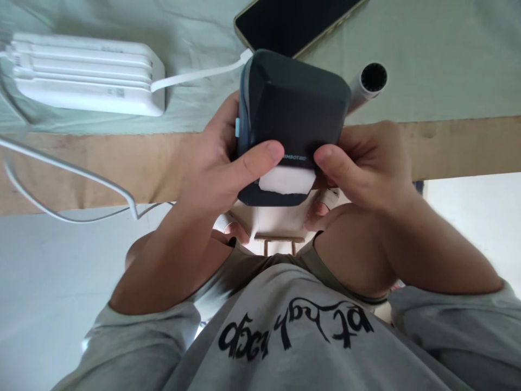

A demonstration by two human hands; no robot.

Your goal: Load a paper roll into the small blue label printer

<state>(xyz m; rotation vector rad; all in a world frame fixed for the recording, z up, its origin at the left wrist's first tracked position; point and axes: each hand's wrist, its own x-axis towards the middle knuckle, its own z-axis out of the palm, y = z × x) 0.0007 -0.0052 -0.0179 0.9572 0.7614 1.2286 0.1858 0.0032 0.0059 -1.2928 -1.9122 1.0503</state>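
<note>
Grey printed shirt (285, 336) nearest, forearms rising from it. Left hand (211, 163) and right hand (366, 168) both clamped on dark boxy device (293, 114), thumbs flanking white paper strip (287, 180) at its slot; held above table edge (468, 146). White power bank (85, 73), phone (293, 21) behind.

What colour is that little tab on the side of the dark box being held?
Light blue, on the dark grey box's side by the left hand; seen in the head view.
</note>
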